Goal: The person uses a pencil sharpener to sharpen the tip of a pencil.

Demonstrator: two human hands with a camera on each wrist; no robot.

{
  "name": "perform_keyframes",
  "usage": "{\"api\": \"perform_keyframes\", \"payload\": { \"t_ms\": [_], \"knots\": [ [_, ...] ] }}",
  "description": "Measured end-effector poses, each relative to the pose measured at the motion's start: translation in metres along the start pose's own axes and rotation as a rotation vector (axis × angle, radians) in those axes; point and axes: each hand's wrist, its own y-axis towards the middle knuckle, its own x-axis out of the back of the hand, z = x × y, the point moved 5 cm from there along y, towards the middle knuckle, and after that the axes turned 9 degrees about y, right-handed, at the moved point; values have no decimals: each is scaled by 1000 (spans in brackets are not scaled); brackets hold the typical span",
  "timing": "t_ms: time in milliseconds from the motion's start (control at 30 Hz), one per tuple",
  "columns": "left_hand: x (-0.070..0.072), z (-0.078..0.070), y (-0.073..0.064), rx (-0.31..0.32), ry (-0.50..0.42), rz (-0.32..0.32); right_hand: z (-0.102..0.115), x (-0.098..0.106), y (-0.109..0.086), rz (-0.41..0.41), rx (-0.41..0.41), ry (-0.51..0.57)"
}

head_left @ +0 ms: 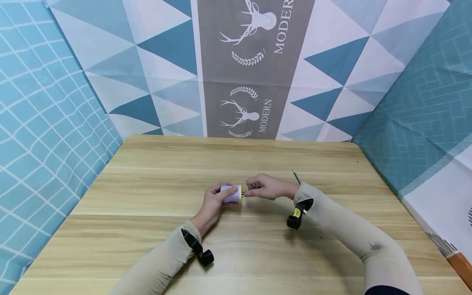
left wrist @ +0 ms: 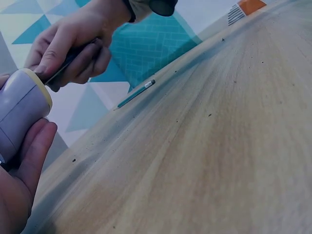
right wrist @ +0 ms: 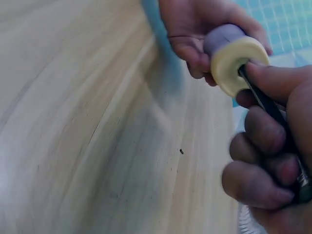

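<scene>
My left hand [head_left: 213, 201] grips a lavender pencil sharpener [head_left: 232, 198], a short cylinder with a yellow ring at one end. It lies on its side in the hand, the yellow end facing right. In the right wrist view, my right hand [right wrist: 263, 161] pinches a slim dark pencil [right wrist: 265, 103] between thumb and curled fingers. One end of that pencil sits in the hole of the yellow ring, and its tip is hidden inside. Both hands are close together near the middle of the wooden table [head_left: 147, 241].
A second pencil, teal with a pale band [left wrist: 136, 95], lies on the table beyond my right wrist. Tiny dark specks dot the tabletop. Patterned cloth walls [head_left: 166, 61] enclose the left, back and right sides. Each wrist carries a black strapped camera [head_left: 293, 221].
</scene>
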Motion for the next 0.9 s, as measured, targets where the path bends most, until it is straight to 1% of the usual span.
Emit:
{"api": "perform_keyframes", "payload": {
  "t_ms": [67, 133, 267, 333, 367, 400, 433, 467, 500, 567, 633, 700, 733, 833, 900],
  "knots": [
    [0, 0, 0, -10, 5, 5, -8, 0, -1, 30, -104, 151],
    [-1, 0, 0, -24, 13, 14, -17, -2, -2, 60, -188, 300],
    [-2, -1, 0, -42, 16, 27, -31, -5, -3, 119, -308, 567],
    [-1, -1, 0, -44, 15, 26, -33, -6, -3, 142, -346, 656],
    [-1, -1, 0, -44, 15, 26, -33, -6, -3, 148, -360, 672],
    [-1, -1, 0, -43, 15, 26, -33, -6, -3, 147, -367, 661],
    [-1, -1, 0, -41, 15, 27, -32, -5, -3, 143, -366, 618],
    [-2, -1, 0, -40, 17, 26, -29, -3, -3, 135, -359, 552],
    [-2, -1, 0, -39, 16, 27, -26, -1, -3, 122, -347, 463],
    [-2, -1, 0, -35, 17, 28, -16, 5, -3, 76, -306, 238],
    [-2, -1, 0, -32, 9, 28, -4, 10, -5, 10, -226, -16],
    [-2, -2, 0, -31, 3, 28, 8, 11, -8, -65, -107, -248],
    [-2, -2, 0, -31, 1, 28, 14, 9, -10, -105, -34, -356],
    [-2, -3, 0, -31, -9, 27, 26, -3, -16, -213, 211, -709],
    [-1, -3, -1, -31, -8, 24, 29, -14, -20, -276, 374, -925]
  ]
}}
